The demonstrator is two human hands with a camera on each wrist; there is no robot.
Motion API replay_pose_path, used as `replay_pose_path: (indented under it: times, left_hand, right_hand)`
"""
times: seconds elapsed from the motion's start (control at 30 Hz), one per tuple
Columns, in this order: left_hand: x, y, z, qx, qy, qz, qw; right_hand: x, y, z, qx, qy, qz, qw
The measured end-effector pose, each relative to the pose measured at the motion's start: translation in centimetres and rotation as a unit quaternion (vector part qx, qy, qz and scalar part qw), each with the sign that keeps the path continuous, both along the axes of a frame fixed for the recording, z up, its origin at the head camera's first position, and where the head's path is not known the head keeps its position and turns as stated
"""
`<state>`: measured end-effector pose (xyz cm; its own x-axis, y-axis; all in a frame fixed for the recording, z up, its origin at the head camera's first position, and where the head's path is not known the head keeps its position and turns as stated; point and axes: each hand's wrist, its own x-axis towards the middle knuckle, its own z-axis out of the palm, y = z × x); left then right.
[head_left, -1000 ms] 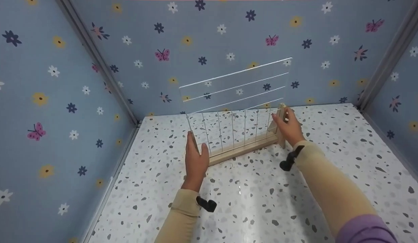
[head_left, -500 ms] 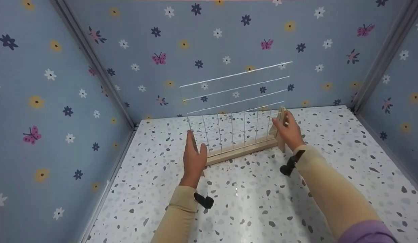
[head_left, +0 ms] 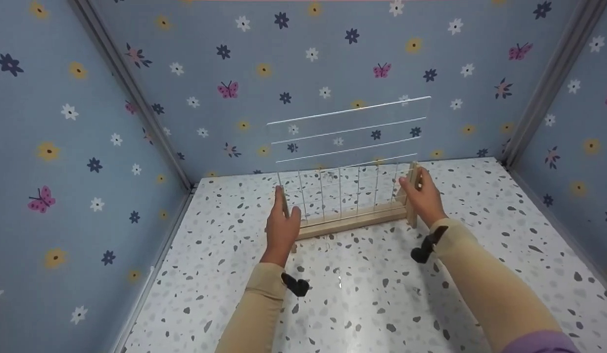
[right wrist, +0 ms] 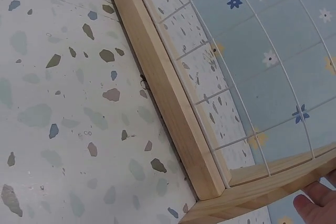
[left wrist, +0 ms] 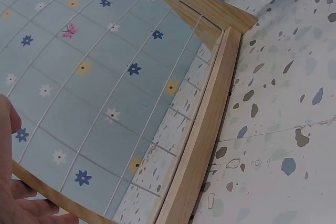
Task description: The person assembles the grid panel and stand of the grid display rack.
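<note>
A wire rack stands across the tabletop in the head view, a white wire grid [head_left: 349, 109] rising from a wooden base bar [head_left: 352, 221] with a wooden piece at each end. My left hand [head_left: 282, 230] holds the left wooden end piece; in the left wrist view the fingers [left wrist: 39, 205] lie along its outer side. At the other end, my right hand [head_left: 425, 196] grips the right wooden end piece [head_left: 412, 193] between thumb and fingers. The right wrist view shows fingertips [right wrist: 317, 195] against that end piece [right wrist: 262, 195]. The rack's right end sits farther back than its left.
A white speckled tabletop [head_left: 352, 304] lies under the rack. Behind it rises a blue flowered wall [head_left: 323, 63], with similar panels at the left [head_left: 53, 147] and right [head_left: 582, 162]. Metal strips [head_left: 132, 93] run along the corners.
The rack has turned slightly, its left end shifting back, so it stands less slanted to the back wall. Both hands have kept their hold. The head view has tilted up a little.
</note>
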<state>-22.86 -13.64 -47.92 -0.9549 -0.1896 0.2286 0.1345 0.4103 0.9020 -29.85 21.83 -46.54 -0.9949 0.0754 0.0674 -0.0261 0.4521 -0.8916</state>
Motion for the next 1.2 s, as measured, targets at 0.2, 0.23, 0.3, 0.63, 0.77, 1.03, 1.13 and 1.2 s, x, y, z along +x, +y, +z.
replay_pose_path:
  times: [0.2, 0.23, 0.3, 0.63, 0.77, 1.03, 1.13, 1.2]
  left_hand:
    - [-0.5, 0.1, 0.3, 0.006, -0.01, -0.011, 0.9999]
    - [-0.6, 0.2, 0.4, 0.004, -0.013, -0.011, 0.9999]
    - [-0.9, 0.2, 0.4, 0.001, -0.018, -0.01, 0.9998]
    - [-1.9, 0.0, 0.7, 0.02, -0.064, -0.028, 0.9974]
    - [-2.4, -0.2, 0.6, 0.033, -0.069, -0.039, 0.9963]
    - [-2.9, -0.3, 0.3, 0.043, -0.056, -0.041, 0.9967]
    - [-3.0, -0.2, 0.3, 0.043, -0.054, -0.041, 0.9967]
    - [-3.0, -0.1, 0.4, 0.043, -0.059, -0.04, 0.9965]
  right_hand:
    - [0.7, 0.4, 0.2, -0.006, -0.013, -0.012, 1.0]
    - [0.8, 0.4, 0.2, -0.007, -0.015, -0.013, 1.0]
    - [1.0, 0.6, 0.1, -0.005, -0.012, -0.014, 1.0]
    - [1.8, 0.9, -0.3, 0.014, 0.013, -0.036, 0.999]
    - [2.1, 0.7, -0.5, 0.004, 0.012, -0.039, 0.999]
    - [2.2, 0.5, -0.4, -0.005, 0.024, -0.043, 0.999]
    - [2.1, 0.6, -0.4, -0.002, 0.025, -0.048, 0.999]
    - [2.1, 0.8, -0.4, -0.004, 0.024, -0.05, 0.998]
